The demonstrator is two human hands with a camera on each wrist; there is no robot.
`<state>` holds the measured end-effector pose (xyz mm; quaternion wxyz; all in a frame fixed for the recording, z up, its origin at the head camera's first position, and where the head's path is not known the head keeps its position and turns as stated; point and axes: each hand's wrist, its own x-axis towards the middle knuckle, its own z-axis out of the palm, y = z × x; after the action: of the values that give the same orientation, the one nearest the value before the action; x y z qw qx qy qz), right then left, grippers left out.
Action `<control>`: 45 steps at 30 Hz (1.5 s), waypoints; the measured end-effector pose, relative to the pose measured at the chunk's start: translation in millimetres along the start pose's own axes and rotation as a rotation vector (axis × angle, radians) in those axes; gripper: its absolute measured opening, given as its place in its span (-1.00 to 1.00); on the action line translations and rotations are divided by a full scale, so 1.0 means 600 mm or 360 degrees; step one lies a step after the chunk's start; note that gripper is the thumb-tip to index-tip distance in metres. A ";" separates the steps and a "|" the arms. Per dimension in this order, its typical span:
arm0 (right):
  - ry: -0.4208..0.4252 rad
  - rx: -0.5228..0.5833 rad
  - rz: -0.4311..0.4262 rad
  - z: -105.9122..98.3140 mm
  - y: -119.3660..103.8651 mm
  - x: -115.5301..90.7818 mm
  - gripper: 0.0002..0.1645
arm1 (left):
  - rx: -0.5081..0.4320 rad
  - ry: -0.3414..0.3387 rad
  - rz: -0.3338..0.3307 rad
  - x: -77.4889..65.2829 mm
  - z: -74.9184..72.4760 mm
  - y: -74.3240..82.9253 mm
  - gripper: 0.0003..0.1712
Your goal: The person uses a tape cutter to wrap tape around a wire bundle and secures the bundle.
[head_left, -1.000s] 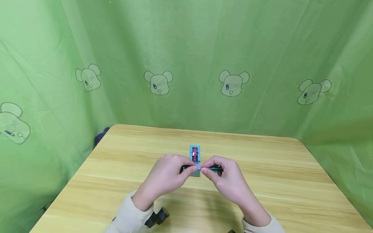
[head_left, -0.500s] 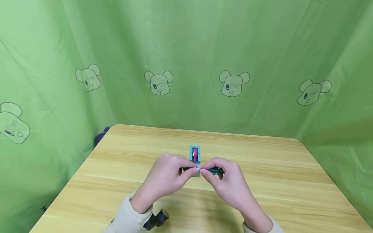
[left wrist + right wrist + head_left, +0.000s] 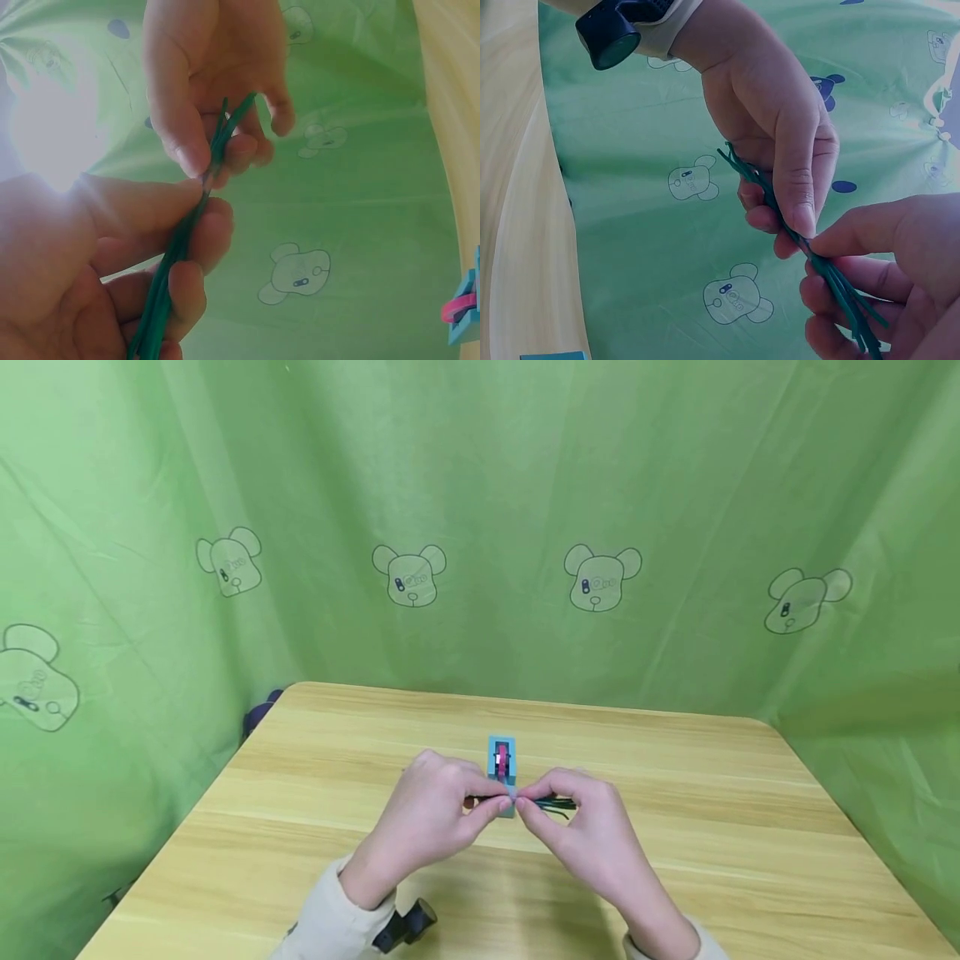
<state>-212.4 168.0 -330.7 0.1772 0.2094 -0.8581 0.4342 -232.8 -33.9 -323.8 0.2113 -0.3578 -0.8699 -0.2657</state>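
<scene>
Both hands meet over the middle of the table, fingertips almost touching. Between them runs a bundle of thin green strands (image 3: 157, 304), its ends splayed; their exact kind is unclear. My left hand (image 3: 427, 810) pinches the bundle near its middle between thumb and index finger, other fingers curled beneath. Just beside it, my right hand (image 3: 588, 818) pinches it with thumb and fingertip. A small pale, shiny piece, like clear tape (image 3: 208, 182), shows on the bundle between the fingertips. Behind the hands stands a blue tape dispenser (image 3: 492, 752) with a pink reel, its front partly hidden.
The wooden table (image 3: 337, 727) has rounded far corners. Green curtain (image 3: 502, 643) with printed bear heads surrounds its back and sides. A black wrist camera (image 3: 408, 925) juts from the left sleeve. Something dark purple (image 3: 258, 714) sits past the far left edge.
The hands stay together over the same spot. My right fingers have shifted slightly, and the strand ends on that side now show more spread, one bending downward.
</scene>
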 end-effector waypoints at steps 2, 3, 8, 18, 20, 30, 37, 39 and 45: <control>0.0033 -0.0057 -0.0028 0.001 0.002 0.000 -0.79 | 0.0023 -0.0008 -0.0001 0.000 0.002 -0.001 -0.91; 0.0044 -0.0082 -0.0045 0.001 0.003 0.000 -0.78 | 0.0032 -0.0005 0.0004 0.000 0.003 -0.001 -0.91; 0.0007 -0.0024 0.0017 0.003 0.003 0.001 -0.78 | 0.0038 0.0029 0.0025 -0.001 0.006 -0.002 -0.92; -0.0108 0.0004 0.0181 0.003 0.001 0.004 -0.93 | 0.0063 0.0037 -0.0011 -0.002 0.007 -0.004 -0.91; -0.0097 -0.0011 0.0167 0.003 0.002 0.004 -0.94 | 0.0056 0.0041 -0.0014 -0.001 0.007 -0.004 -0.91; 0.0002 -0.0021 0.0014 0.009 0.010 0.004 -0.85 | 0.0005 -0.0004 -0.0064 -0.002 0.006 -0.004 -0.87; 0.0028 -0.0011 -0.0035 0.012 0.011 0.003 -0.77 | 0.0011 -0.0055 0.0005 -0.001 0.000 -0.009 -0.86; 0.0030 -0.0006 -0.0043 0.012 0.011 0.003 -0.77 | 0.0005 -0.0077 0.0001 -0.001 -0.002 -0.010 -0.85; 0.0065 -0.0009 -0.0081 0.015 0.014 0.003 -0.76 | -0.0107 -0.0146 -0.0122 0.001 0.000 -0.010 -0.85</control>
<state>-219.1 164.5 -340.6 0.2063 0.2215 -0.8499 0.4313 -237.7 -37.0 -325.5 0.1487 -0.3429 -0.8823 -0.2860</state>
